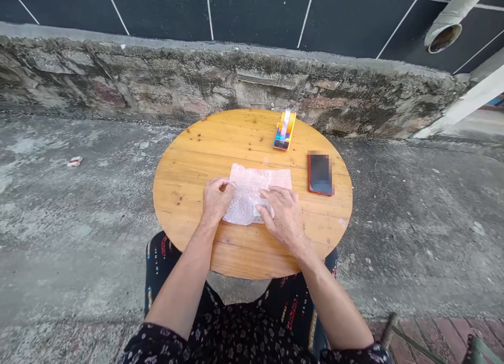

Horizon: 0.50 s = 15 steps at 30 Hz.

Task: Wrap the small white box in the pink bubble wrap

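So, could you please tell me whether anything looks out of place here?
One thing: a small pale-and-reddish scrap lies on the ground, left of the table, looking like stray litter, though it's too small to identify. The bubble wrap is merely wrinkled.

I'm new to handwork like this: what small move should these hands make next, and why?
Perhaps fold the near part of the bubble wrap forward: its far part lies spread on the table, the left hand appears to pinch its left edge, and the right hand rests on its right side.
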{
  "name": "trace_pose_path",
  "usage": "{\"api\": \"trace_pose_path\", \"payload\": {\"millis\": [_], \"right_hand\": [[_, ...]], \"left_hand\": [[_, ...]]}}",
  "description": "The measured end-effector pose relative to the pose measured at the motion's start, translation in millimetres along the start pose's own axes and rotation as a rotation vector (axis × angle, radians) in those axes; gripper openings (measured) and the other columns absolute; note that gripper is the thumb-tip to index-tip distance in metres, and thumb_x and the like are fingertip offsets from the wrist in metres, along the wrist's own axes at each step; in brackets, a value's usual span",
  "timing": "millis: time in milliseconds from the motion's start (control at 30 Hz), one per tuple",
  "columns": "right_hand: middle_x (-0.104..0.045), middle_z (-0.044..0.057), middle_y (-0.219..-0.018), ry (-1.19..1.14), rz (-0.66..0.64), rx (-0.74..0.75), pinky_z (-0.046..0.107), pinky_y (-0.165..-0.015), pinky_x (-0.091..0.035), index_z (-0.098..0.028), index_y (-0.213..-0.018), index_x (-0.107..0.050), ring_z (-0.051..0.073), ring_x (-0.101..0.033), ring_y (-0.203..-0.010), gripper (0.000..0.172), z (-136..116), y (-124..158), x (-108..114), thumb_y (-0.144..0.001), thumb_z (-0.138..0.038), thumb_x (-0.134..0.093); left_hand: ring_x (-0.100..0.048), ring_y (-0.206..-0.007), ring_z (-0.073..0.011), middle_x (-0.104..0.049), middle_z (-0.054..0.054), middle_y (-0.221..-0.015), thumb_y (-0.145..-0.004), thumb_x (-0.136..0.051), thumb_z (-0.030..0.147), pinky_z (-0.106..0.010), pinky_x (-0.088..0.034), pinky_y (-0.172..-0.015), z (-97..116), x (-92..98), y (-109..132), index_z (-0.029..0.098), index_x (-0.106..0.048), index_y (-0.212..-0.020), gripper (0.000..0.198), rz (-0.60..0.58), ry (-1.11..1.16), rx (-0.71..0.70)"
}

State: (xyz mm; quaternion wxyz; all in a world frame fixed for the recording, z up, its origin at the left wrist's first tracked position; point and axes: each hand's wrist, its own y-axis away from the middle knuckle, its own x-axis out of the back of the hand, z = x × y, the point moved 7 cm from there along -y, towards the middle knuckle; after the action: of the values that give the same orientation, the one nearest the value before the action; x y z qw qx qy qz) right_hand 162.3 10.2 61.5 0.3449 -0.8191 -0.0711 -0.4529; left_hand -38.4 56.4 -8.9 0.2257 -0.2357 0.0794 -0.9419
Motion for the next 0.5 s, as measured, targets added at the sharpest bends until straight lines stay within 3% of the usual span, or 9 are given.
{"api": "trace_pose_path", "payload": {"millis": [233,500], "right_hand": [[-0.073,0.004,-0.100,-0.096,0.046,0.088,0.046,-0.097,-0.039,-0.027,-0.120,-0.062,0.023,-0.061,-0.101,0.030,-17.1,9.5,17.4,-0.092,-0.018,-0.056],[-0.072,0.003,-0.104,-0.170,-0.248,0.136,0.048,-0.106,-0.034,-0.022,-0.117,-0.061,0.021,-0.059,-0.105,0.024,-54.5,70.6,19.2,-0.093,-0.022,-0.058]], "left_hand": [[-0.063,-0.080,-0.0191,-0.069,-0.002,-0.079,-0.075,-0.057,0.034,-0.028,-0.049,-0.072,-3.5,1.3,-2.3,0.019,-0.068,-0.070,0.019,-0.017,0.053,0.042],[-0.063,-0.080,-0.0184,-0.069,-0.003,-0.079,-0.075,-0.058,0.035,-0.028,-0.049,-0.073,0.6,3.0,-0.7,0.018,-0.068,-0.071,0.020,-0.023,0.097,0.055]]}}
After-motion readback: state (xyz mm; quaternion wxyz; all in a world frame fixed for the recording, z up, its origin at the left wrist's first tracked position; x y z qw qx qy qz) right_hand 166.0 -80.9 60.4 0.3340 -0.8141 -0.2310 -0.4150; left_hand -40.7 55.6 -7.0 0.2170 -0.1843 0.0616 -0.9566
